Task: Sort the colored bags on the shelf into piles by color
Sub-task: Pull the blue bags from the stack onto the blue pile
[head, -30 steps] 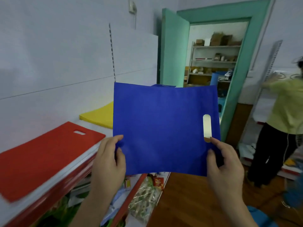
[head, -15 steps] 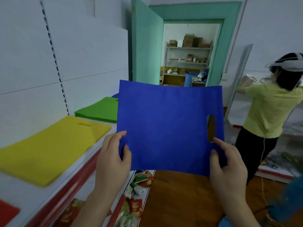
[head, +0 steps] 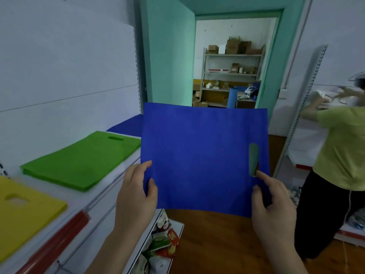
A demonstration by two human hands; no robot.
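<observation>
Two hands held one blue bag [head: 197,159] upright in front of the shelf [head: 102,196], flat side to the camera. The left hand [head: 136,196] pinched its lower left edge, thumb on the near face and fingers behind. The right hand [head: 274,206] pinched the lower right corner just below the handle slot [head: 253,162], forefinger near the slot's bottom end.

On the shelf lay three piles in a row: yellow [head: 23,212] nearest, green [head: 83,161] beyond it, and blue [head: 128,124] at the far end, partly hidden behind the held bag. The bag was in the air, touching no pile.

The step in hand looked to be carrying this bag to the blue pile. To do it well, both pinches should have held until the bag was over that far pile, since the thin fabric would sag if one corner were let go. It should have passed above the green pile without brushing it, so those bags stayed squared. Tipping the top edge away and down would have laid it flat. The green bags' slot faced the far end, so turning this one the same way would probably have kept the stacks alike; I could not tell how the blue pile's slots lay. Laying it edge to edge would have stopped the pile from creeping toward the shelf lip.

A person [head: 339,155] in a yellow-green top worked at another rack to the right, well apart.
</observation>
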